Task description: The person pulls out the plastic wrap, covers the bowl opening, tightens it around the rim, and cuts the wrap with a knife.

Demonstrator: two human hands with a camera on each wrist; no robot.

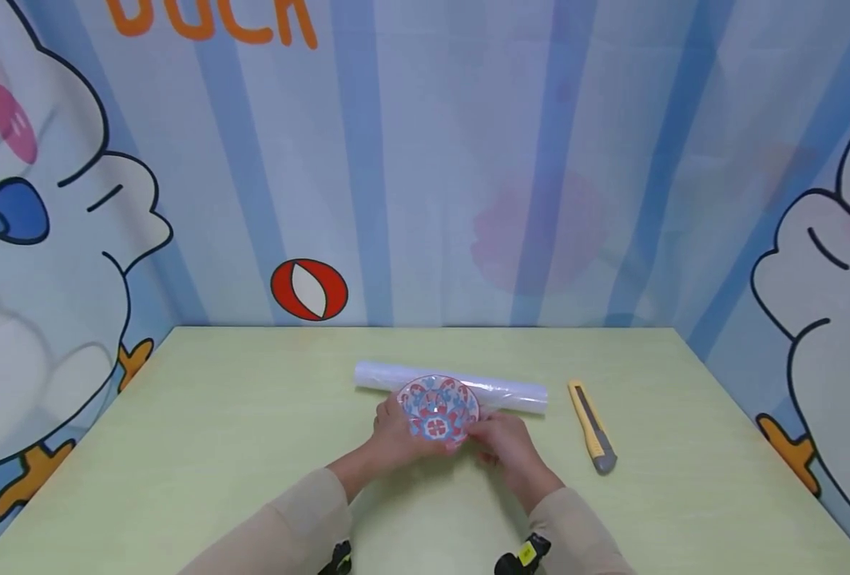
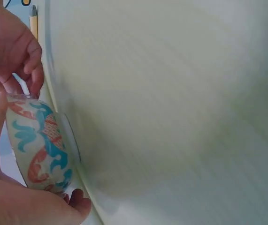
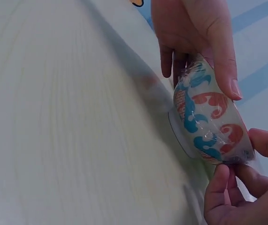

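Observation:
A small bowl (image 1: 435, 409) with a red and blue pattern is held tilted above the table, its open side toward the head camera. Shiny, wrinkled clear film clings to its outer wall, plainest in the right wrist view. My left hand (image 1: 400, 438) grips the bowl from the left, thumb by the rim and fingers round the outside. On the opposite side my right hand (image 1: 506, 449) pinches the film-covered rim between thumb and fingers. In the left wrist view the foot of the bowl (image 2: 39, 145) faces the table.
A long roll of clear plastic film (image 1: 513, 394) lies across the table just behind the bowl. To the right of my right hand lies a yellow and grey utility knife (image 1: 593, 427). A striped cartoon backdrop (image 1: 439, 160) rises beyond the pale table (image 1: 238, 431).

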